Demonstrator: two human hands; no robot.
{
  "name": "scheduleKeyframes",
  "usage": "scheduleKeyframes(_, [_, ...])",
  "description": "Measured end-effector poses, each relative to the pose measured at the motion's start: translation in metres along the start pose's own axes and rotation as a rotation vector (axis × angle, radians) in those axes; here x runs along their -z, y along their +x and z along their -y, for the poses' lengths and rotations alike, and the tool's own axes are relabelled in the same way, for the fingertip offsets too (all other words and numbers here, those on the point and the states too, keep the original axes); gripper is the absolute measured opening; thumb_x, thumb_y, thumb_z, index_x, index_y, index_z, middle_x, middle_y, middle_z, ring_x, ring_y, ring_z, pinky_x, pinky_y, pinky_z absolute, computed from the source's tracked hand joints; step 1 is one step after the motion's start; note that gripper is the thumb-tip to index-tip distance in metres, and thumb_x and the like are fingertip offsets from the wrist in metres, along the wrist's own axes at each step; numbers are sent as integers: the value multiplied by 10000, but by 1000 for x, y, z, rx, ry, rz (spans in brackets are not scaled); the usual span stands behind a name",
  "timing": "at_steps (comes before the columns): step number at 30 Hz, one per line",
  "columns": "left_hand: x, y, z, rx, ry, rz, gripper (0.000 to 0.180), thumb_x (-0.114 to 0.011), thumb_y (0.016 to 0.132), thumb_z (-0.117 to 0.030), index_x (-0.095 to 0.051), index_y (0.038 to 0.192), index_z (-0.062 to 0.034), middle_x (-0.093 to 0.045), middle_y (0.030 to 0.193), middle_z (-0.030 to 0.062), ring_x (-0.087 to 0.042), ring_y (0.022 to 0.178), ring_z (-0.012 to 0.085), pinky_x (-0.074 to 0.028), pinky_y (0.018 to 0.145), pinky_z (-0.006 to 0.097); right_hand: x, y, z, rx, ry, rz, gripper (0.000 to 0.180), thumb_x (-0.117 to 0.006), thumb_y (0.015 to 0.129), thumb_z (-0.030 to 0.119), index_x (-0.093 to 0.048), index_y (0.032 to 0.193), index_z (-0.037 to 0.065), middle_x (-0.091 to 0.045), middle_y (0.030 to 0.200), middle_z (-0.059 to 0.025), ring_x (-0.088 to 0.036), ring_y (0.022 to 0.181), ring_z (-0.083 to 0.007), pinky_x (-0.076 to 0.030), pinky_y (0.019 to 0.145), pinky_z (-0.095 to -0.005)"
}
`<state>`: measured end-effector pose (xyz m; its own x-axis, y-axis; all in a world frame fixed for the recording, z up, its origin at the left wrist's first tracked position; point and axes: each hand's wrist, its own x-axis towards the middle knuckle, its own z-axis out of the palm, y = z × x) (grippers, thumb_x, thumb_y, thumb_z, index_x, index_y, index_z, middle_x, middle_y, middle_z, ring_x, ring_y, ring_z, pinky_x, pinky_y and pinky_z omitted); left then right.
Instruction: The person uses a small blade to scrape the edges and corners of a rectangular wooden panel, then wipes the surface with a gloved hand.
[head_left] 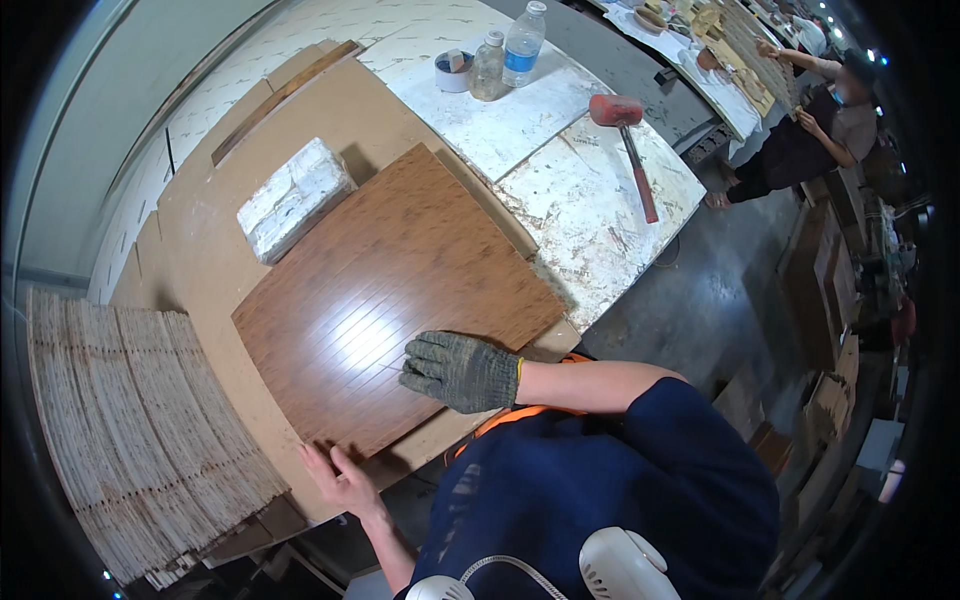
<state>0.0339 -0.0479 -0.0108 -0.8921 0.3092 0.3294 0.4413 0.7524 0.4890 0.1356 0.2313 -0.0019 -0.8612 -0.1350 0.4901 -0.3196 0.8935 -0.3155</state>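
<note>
A brown wood-grain panel (400, 260) with fine parallel grooves lies flat on a cardboard-covered work table, light glaring off its middle. My right hand (460, 372), in a dark grey-green knitted glove, rests flat on the panel near its front edge, fingers stretched out to the left. Bare, my left hand (343, 486) is at the panel's near left corner, with fingers extended along the edge and the thumb apart. Neither hand grips anything. Just past the panel's far left edge sits a white wrapped block (296, 200).
At the left stands a tall stack of thin boards (150, 430). A red-headed mallet (630, 150), two plastic bottles (523, 45) and a tape roll (453, 74) lie on the table's far right part. A wooden strip (285, 100) lies at the back. Another person (825, 125) works at a far table.
</note>
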Motion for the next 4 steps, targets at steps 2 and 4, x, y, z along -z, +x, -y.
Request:
scheduleKeyframes(2, [0, 0, -30, -279, 103, 17, 524, -623, 879, -192, -453, 1314, 44, -435, 1374, 218, -374, 1291, 418, -288, 1078, 485, 8, -2, -4, -40, 82, -42, 427, -534, 755, 160, -605, 1158, 33, -633, 1059, -152, -607, 980, -306, -479, 893, -441])
scheduleKeyframes(4, [-7, 3, -75, -438, 112, 142, 849, -708, 778, -445, -344, 1393, 12, -368, 1436, 176, -323, 1321, 419, -239, 1092, 525, 18, -6, -15, -52, 135, -2, 434, -546, 763, 157, -594, 1186, 70, -635, 1064, -144, -621, 949, -296, -504, 838, -421])
